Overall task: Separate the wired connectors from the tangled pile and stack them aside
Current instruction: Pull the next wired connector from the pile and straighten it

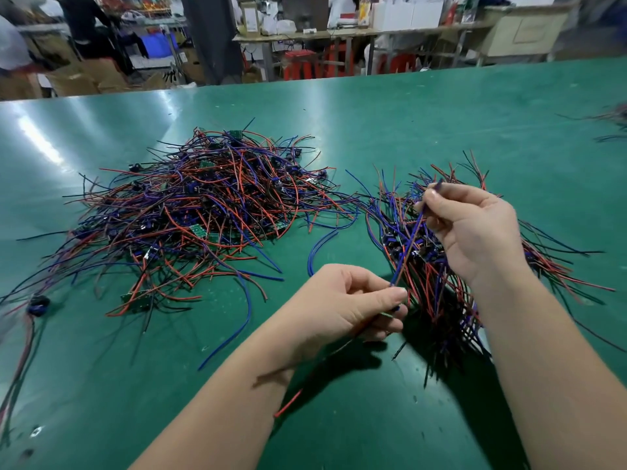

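A big tangled pile point(203, 212) of red, blue and black wires with small green boards and black connectors lies on the green table point(373, 123), left of centre. To its right lies a second heap, the sorted stack point(437, 266), partly hidden under my right arm. One wired connector point(409, 244) stretches between my hands above that stack. My left hand point(353, 307) pinches its lower end, where a small dark part shows between the fingers. My right hand point(475, 228) pinches the upper wire ends between thumb and fingers.
A loose blue wire point(244, 320) and a short red piece point(288, 403) lie on the table near my left forearm. A black connector point(38, 304) sits at the left edge. More wires point(610, 123) lie at the far right. Workbenches, boxes and a person stand beyond the table.
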